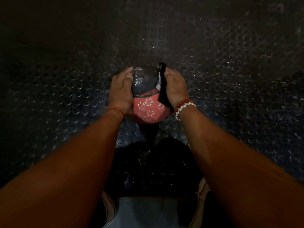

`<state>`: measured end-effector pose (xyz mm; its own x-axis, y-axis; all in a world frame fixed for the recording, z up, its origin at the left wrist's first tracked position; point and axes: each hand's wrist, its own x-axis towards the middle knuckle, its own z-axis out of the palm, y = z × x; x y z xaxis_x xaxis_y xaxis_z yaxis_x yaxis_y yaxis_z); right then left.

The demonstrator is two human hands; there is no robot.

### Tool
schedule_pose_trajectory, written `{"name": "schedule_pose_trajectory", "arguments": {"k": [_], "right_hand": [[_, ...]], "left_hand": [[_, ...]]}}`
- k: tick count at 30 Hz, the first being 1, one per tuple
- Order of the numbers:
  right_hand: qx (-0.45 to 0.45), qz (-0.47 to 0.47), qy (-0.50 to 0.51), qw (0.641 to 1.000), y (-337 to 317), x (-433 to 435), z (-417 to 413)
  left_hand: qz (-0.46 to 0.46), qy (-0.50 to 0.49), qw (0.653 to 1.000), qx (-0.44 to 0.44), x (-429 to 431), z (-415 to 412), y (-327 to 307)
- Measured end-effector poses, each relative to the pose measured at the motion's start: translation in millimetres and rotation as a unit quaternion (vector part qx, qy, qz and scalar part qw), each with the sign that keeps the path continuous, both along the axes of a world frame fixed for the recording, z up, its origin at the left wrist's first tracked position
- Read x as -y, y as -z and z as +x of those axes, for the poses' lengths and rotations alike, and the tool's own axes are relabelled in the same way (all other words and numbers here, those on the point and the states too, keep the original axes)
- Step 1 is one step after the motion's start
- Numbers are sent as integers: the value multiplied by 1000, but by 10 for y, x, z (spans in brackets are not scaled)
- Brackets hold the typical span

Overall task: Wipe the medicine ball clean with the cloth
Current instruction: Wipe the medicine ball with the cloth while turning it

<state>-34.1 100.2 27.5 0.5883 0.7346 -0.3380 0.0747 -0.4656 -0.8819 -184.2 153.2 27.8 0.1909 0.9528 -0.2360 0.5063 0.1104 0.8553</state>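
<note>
A medicine ball (147, 99), black on its far half and red-pink on its near half, sits between my two hands above the floor. My left hand (120, 90) lies flat against the ball's left side, fingers together. My right hand (176, 87) presses a dark cloth (162, 89) with a white patch against the ball's right side. One end of the cloth sticks up past my fingertips and the other end hangs down by my wrist. The ball's underside is hidden.
Dark rubber flooring (222, 63) with raised round studs covers the whole scene. My shadow falls on the floor below the ball. Beads circle my right wrist and a thread band the left. My shoes (201, 191) show at the bottom edge.
</note>
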Motion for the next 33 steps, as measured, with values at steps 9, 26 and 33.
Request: {"name": "schedule_pose_trajectory", "arguments": {"k": [9,26,33], "right_hand": [[103,-46,14,993,-103,260,-313],[18,-115,2,993,-85,-31,40],[183,-36,-44,981,-116,258,-361]], "left_hand": [[-4,-9,1000,1,-17,64,-32],[13,1,1000,12,36,84,7],[21,9,1000,19,10,69,13]]}}
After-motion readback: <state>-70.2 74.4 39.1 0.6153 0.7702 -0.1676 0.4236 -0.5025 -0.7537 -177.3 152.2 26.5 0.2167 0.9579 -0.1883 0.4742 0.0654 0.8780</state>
